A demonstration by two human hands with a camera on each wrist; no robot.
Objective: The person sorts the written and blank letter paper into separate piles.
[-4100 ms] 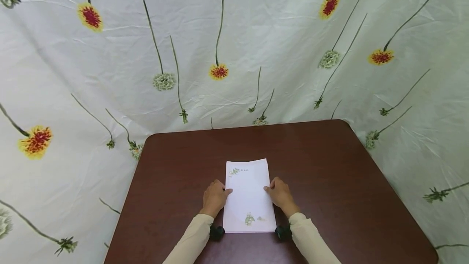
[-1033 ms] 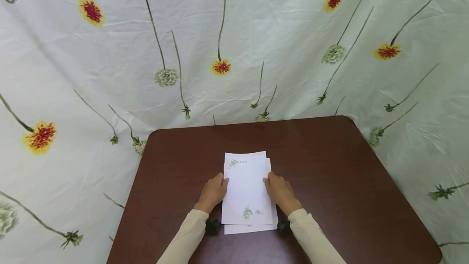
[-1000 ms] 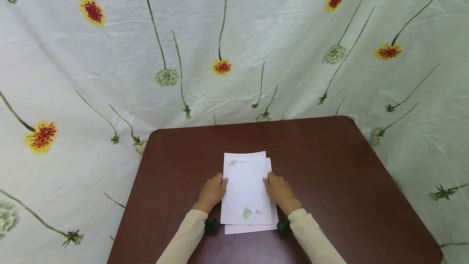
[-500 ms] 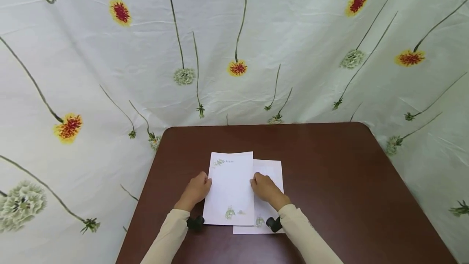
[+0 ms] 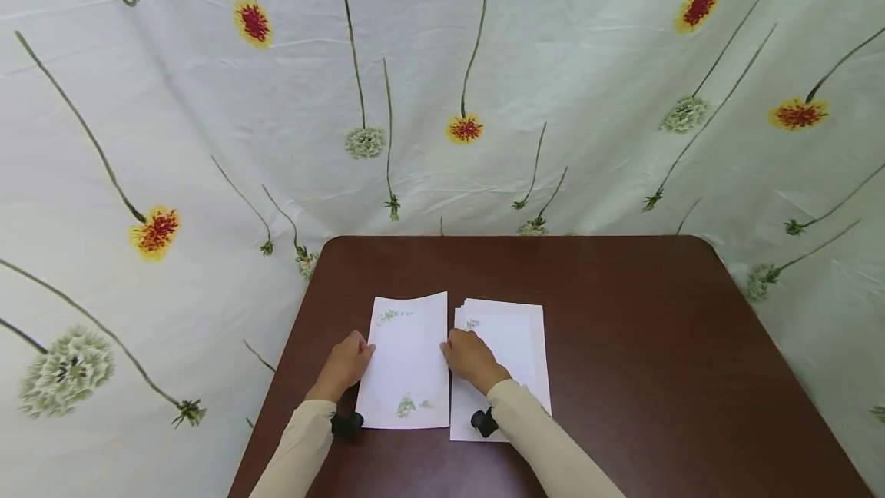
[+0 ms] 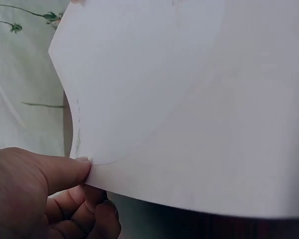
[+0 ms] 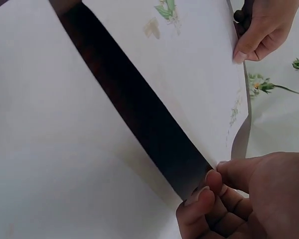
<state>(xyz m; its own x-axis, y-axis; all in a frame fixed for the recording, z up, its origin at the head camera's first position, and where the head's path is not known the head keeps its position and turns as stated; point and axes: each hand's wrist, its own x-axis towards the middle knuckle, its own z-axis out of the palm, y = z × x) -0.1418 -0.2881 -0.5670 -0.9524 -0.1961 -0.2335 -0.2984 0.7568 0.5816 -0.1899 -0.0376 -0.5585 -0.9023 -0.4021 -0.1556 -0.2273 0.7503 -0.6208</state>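
Both hands hold a white sheet of paper [image 5: 408, 356] by its long edges, a little over the table. Printed green plants mark its upper left and lower part. My left hand [image 5: 343, 363] pinches the left edge, thumb on top and fingers curled beneath, as the left wrist view shows. At the opposite edge my right hand [image 5: 472, 358] pinches the paper between thumb and fingers. Right of this sheet lies a stack of similar papers [image 5: 515, 344], its edges slightly offset at the top. The right hand and forearm cover part of that stack.
A dark brown table [image 5: 622, 344] with rounded corners carries the papers. Behind it and at both sides hangs a white cloth [image 5: 415, 44] printed with flowers. A black wrist device [image 5: 347, 425] sits at the left wrist, another black device [image 5: 484, 423] at the right.
The held sheet has slid left off the stack with both hands, from overlapping it to lying beside it. A strip of dark table now shows between them. The head view has shifted slightly.
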